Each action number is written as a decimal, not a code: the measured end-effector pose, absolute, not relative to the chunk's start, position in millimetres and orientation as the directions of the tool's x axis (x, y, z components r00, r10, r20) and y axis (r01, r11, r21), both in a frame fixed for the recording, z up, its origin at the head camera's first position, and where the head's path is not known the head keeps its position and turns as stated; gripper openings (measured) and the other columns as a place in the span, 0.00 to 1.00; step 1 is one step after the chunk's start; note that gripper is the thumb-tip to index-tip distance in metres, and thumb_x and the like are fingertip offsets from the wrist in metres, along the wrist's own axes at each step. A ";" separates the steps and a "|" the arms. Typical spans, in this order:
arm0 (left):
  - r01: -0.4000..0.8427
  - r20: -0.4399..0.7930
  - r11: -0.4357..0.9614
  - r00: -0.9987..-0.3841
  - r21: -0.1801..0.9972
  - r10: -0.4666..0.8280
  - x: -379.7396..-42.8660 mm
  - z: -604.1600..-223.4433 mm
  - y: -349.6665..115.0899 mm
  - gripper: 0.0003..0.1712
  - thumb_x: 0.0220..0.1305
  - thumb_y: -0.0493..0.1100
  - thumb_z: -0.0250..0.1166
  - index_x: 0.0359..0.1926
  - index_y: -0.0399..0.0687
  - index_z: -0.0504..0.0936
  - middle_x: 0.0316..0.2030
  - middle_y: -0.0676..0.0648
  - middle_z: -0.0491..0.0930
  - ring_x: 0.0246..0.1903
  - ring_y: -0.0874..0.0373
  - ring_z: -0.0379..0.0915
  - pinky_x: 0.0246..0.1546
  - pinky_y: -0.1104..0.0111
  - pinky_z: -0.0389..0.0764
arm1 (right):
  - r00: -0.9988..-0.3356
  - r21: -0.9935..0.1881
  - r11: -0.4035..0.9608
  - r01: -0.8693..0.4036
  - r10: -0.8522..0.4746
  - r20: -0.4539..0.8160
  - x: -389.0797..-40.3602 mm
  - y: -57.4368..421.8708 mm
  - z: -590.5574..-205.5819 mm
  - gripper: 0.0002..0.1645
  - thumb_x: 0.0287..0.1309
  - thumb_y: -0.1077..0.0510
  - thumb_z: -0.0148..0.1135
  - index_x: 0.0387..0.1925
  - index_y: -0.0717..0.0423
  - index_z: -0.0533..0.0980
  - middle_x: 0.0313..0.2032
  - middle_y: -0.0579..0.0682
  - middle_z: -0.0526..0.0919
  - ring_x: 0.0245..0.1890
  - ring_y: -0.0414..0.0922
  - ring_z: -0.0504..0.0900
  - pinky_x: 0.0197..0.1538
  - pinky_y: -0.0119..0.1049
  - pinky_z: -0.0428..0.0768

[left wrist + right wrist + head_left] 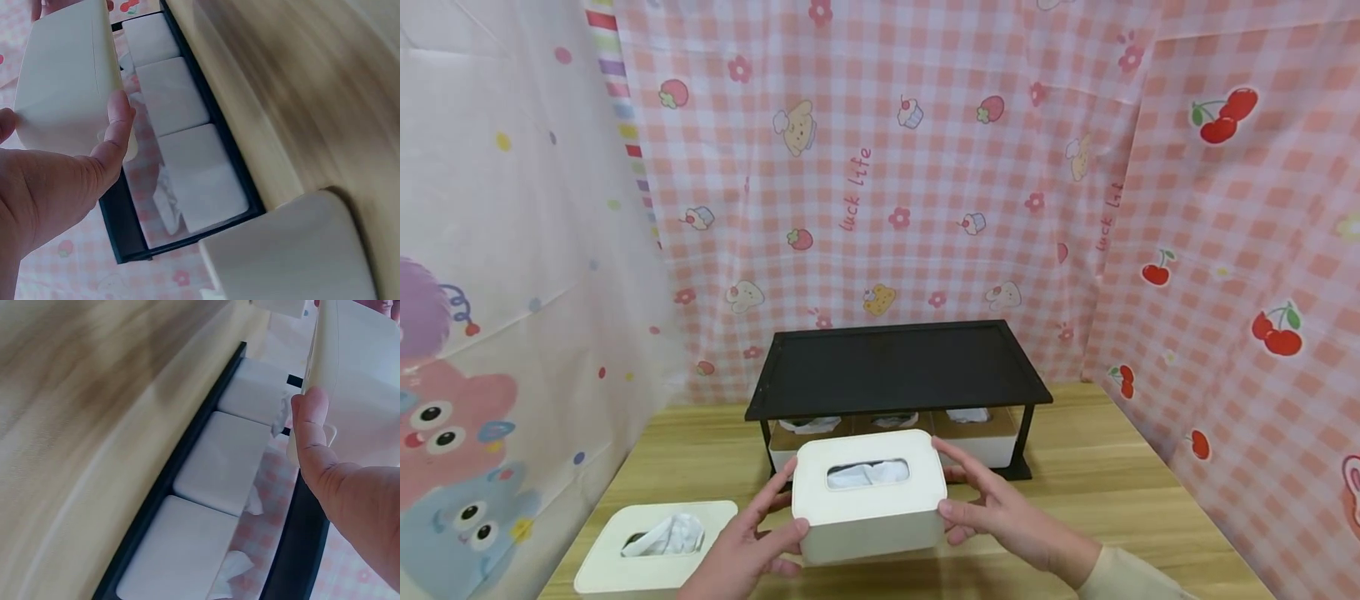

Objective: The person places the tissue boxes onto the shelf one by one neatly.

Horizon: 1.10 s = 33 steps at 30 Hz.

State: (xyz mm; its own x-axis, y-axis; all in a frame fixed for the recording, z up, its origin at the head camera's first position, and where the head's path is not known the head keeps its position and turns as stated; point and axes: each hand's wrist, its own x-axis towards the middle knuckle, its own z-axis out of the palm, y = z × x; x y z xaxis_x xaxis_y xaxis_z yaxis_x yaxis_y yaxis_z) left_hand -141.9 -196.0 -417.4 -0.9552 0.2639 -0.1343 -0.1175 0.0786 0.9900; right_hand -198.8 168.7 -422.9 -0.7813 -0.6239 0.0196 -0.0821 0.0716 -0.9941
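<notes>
At lower centre, the left hand (752, 540) and right hand (1003, 517), fingers half-spread, are gripping a white tissue box (871, 506).

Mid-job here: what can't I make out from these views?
- How much tissue the held white box contains, head view: its lid hides it.
- Backs of the three white containers, head view: under the black shelf.
- Near end of the other white box, head view: cut off by the bottom edge.
- Most of the right hand, left wrist view: cut off by the top edge.
</notes>
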 end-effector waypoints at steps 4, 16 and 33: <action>-0.108 -0.131 0.105 -0.962 0.989 0.240 -140.8 -407.3 -196.1 0.50 0.77 0.48 0.66 0.88 0.66 0.47 0.78 0.25 0.55 0.45 0.47 0.84 0.44 0.57 0.90 | -0.775 -0.993 0.062 -0.099 -0.630 0.038 -199.9 167.1 -416.1 0.47 0.80 0.53 0.58 0.88 0.41 0.45 0.78 0.76 0.55 0.48 0.54 0.86 0.51 0.45 0.90; -0.091 -0.121 0.188 -0.980 0.978 0.157 -152.6 -365.3 -193.3 0.46 0.76 0.50 0.68 0.84 0.78 0.54 0.77 0.33 0.59 0.48 0.47 0.82 0.47 0.57 0.89 | -0.785 -0.984 0.074 -0.160 -0.614 0.082 -212.3 166.2 -384.8 0.48 0.79 0.53 0.60 0.87 0.36 0.46 0.80 0.71 0.55 0.50 0.57 0.86 0.53 0.45 0.89; 0.040 -0.013 0.189 -0.963 0.981 0.271 -197.7 -334.8 -202.3 0.45 0.81 0.50 0.60 0.87 0.75 0.45 0.78 0.31 0.57 0.48 0.46 0.81 0.48 0.54 0.89 | -0.817 -0.982 0.107 -0.153 -0.573 0.064 -250.3 155.7 -353.3 0.48 0.79 0.48 0.60 0.87 0.30 0.45 0.79 0.65 0.57 0.51 0.54 0.85 0.54 0.46 0.88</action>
